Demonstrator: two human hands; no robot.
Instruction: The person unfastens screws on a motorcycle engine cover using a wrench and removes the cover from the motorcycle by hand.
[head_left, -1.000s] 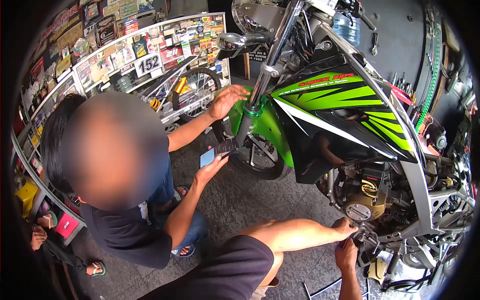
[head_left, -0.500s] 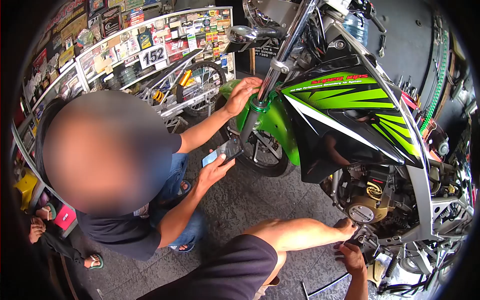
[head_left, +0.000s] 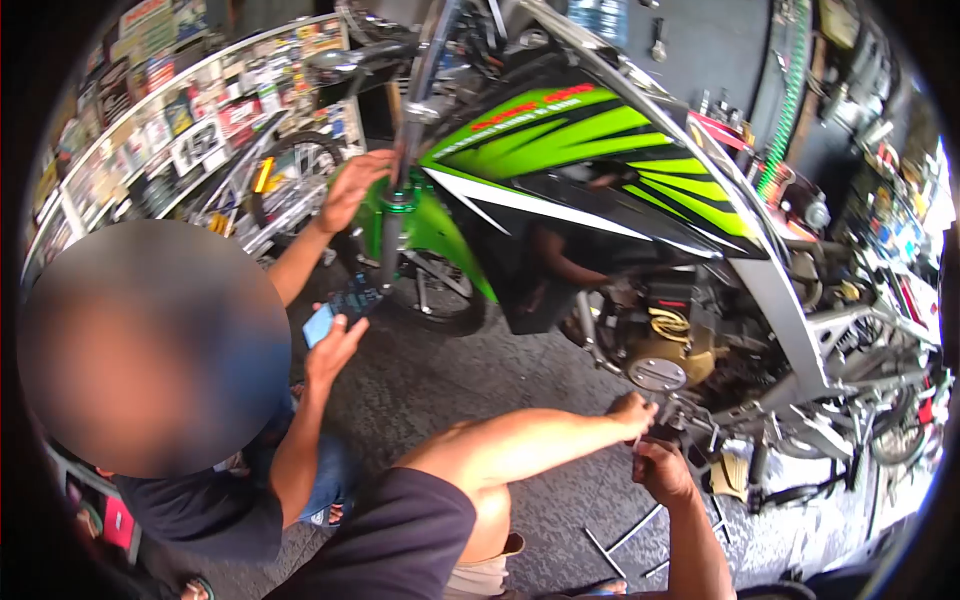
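Note:
A motorcycle with a green and black fairing (head_left: 590, 190) stands before me, its gold engine cover (head_left: 655, 374) exposed. My left hand (head_left: 632, 412) is closed just below that cover, beside the metal parts near the foot peg (head_left: 690, 415). What its fingers hold is hidden. Close under it, my right hand (head_left: 664, 470) is curled with the thumb up. I cannot make out what lies inside its grip. On the floor below lies a T-shaped metal bar (head_left: 620, 535), partly behind my right arm.
Another person (head_left: 200, 510) crouches at left, holding a phone (head_left: 335, 315), with one hand (head_left: 355, 185) by the front fork (head_left: 398, 180). A sticker-covered display case (head_left: 190, 130) stands behind. More motorcycle parts (head_left: 890, 420) are at right.
My view has swung right, so the motorcycle sits further left. My right hand's fingers, looser before, are now curled more tightly. My left hand stays below the engine cover.

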